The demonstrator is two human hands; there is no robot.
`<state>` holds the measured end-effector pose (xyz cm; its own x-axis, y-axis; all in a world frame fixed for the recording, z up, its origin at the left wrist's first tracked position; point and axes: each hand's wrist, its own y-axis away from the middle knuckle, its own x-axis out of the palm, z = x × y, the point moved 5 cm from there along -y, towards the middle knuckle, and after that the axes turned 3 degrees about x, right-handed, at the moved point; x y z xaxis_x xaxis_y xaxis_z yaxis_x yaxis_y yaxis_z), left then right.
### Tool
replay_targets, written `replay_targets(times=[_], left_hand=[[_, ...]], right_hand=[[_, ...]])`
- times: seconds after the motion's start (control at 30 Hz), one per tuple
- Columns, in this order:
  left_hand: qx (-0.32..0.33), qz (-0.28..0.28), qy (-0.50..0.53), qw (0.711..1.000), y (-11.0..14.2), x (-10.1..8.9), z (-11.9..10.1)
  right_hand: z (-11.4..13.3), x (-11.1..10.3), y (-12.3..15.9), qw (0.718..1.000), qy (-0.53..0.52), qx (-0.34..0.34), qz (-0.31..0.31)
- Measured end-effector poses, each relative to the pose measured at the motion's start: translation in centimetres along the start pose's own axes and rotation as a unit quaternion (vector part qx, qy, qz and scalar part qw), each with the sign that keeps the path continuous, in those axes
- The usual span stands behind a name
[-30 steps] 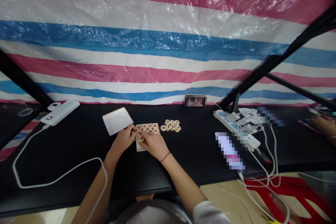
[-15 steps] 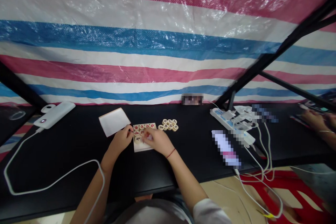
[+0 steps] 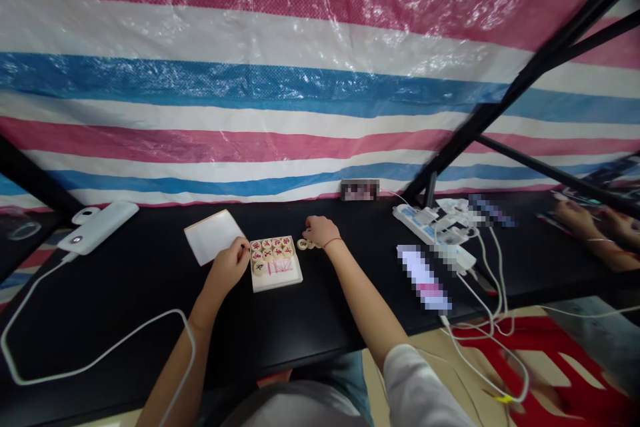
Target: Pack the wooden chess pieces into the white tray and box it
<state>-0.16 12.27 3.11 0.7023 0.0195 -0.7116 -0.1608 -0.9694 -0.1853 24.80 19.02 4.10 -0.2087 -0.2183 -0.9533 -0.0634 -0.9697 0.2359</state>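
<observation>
A small white box tray [image 3: 280,275] lies on the black table [image 3: 125,300], with several round wooden chess pieces [image 3: 270,250] set in rows in its far half. My left hand [image 3: 227,267] rests curled against the tray's left edge, fingers touching it. Beyond the tray's right corner, my right hand [image 3: 317,230] is curled down over a loose pile of chess pieces [image 3: 303,244], hiding most of them. Whether its fingers hold a piece is hidden.
The white box lid [image 3: 211,235] lies left of the tray. A white power bank [image 3: 97,228] with a cable [image 3: 90,360] sits far left. A power strip [image 3: 433,237] with plugs and a phone [image 3: 423,277] lie right. Another person's hands [image 3: 585,220] work at far right.
My right hand has left the tray and reached back-right onto the loose pile of pieces. The left hand has stayed at the tray's left edge.
</observation>
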Motion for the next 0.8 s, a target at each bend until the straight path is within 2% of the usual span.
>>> replay_targets(times=[0.23,0.3,0.37,0.4,0.5,0.63,0.8], left_hand=[[0.007,-0.003,-0.005,1.000,0.0,-0.1,-0.2],[0.027,-0.024,0.005,0.999,0.0,0.0,-0.7],[0.067,-0.054,0.017,0.996,0.1,0.1,-1.3],[0.091,-0.065,0.023,0.993,0.2,0.2,-1.7],[0.149,-0.066,0.036,0.986,0.4,1.0,-2.4],[0.171,-0.046,0.035,0.984,0.5,1.7,-2.5],[0.195,-0.049,0.029,0.979,0.6,1.6,-2.9]], right_hand=[[0.7,-0.8,0.1,0.999,-0.025,-0.006,-0.021],[1.3,-1.2,1.0,0.993,-0.097,-0.036,-0.050],[2.3,-1.3,2.3,0.965,-0.235,-0.094,-0.065],[2.9,-1.0,3.1,0.940,-0.312,-0.127,-0.058],[4.8,0.8,4.9,0.871,-0.450,-0.196,0.012],[6.0,2.9,5.7,0.831,-0.520,-0.193,0.041],[6.2,3.7,5.9,0.788,-0.587,-0.176,0.065]])
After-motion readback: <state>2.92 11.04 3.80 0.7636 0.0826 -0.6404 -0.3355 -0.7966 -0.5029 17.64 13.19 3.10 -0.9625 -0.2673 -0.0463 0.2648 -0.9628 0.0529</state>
